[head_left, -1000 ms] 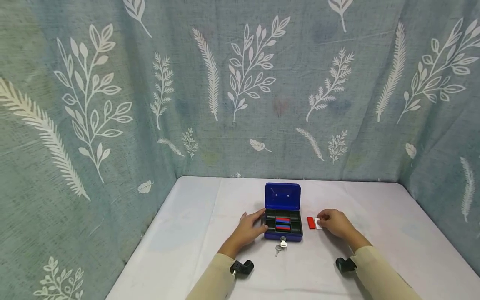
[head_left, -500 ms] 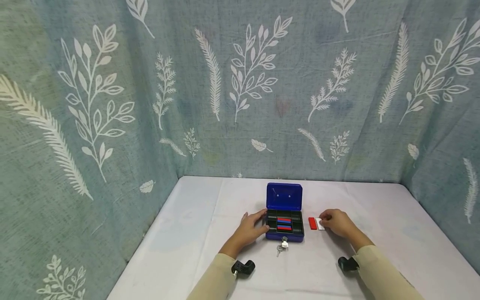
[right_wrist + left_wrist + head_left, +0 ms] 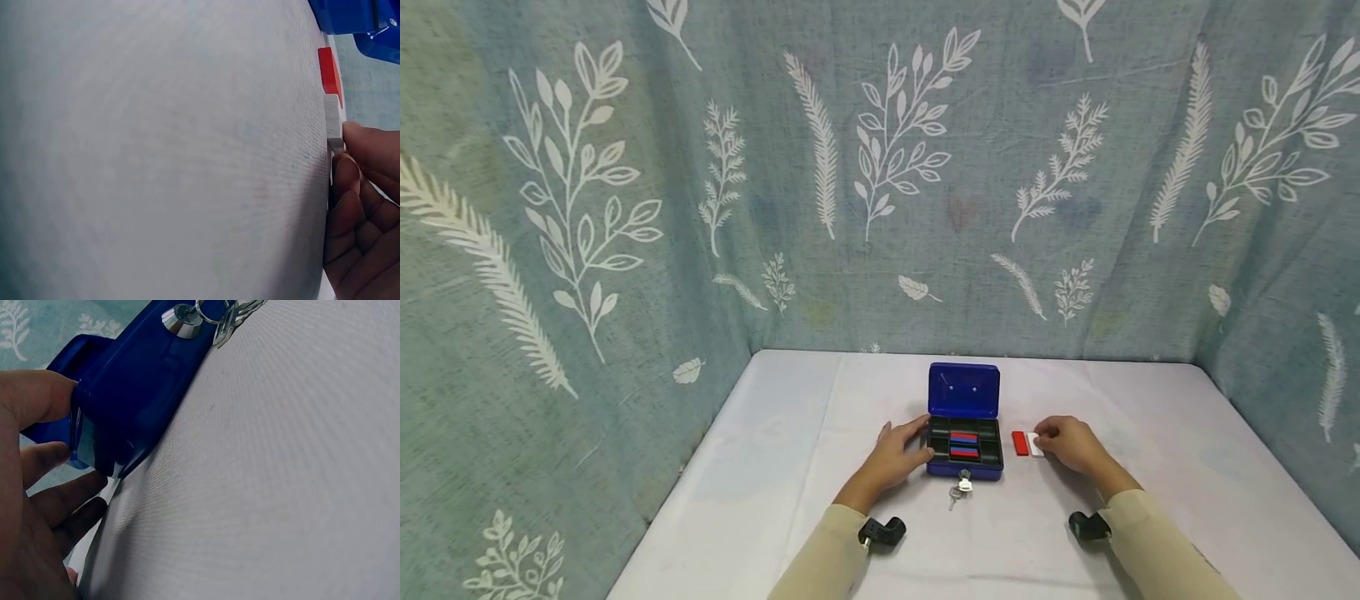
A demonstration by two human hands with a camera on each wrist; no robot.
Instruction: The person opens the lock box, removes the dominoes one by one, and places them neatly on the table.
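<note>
An open blue cash box with a black compartment tray stands on the table, its lid raised. Two pairs of red and blue blocks lie in the tray's middle compartments. My left hand rests against the box's left side, thumb near the front corner, fingers loosely extended in the left wrist view. To the right of the box, a red block lies flat beside a white block. My right hand pinches the white block's right end between thumb and curled index finger.
Keys on a ring hang from the lock at the box's front. White cloth covers the table. A patterned curtain encloses the back and sides.
The picture shifts slightly with the head camera. Both hands, the box and the blocks otherwise keep their places.
</note>
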